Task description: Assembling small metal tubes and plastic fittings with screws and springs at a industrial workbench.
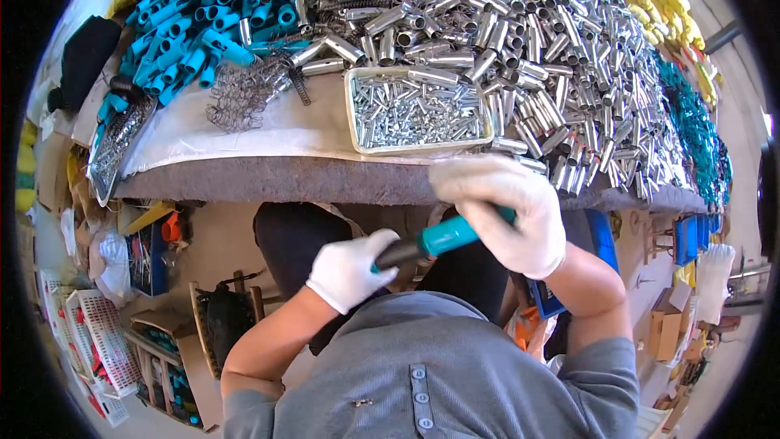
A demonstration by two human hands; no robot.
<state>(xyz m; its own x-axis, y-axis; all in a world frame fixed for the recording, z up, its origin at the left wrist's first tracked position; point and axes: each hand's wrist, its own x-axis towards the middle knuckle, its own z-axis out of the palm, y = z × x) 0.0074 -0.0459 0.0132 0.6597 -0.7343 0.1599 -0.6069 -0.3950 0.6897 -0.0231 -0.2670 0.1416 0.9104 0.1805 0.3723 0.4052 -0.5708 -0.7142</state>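
A teal tube with a black end [451,236] is held aslant above my lap, just in front of the table edge. My left hand [348,272], in a white glove, is closed round its black end. Over the upper teal end, my gloved right hand [512,207] curls its fingers and hides that tip. Beyond my right hand stands a white tray [422,147] full of small screw-like metal pieces. A large heap of chromed metal tubes [561,106] surrounds its right and far sides.
Teal plastic tubes [175,41] are piled at the far left, with a tangle of wire springs [244,97] beside them. A dark cloth edge [276,179] borders the table. White baskets [101,341] stand at lower left, and a cardboard box [670,321] at right.
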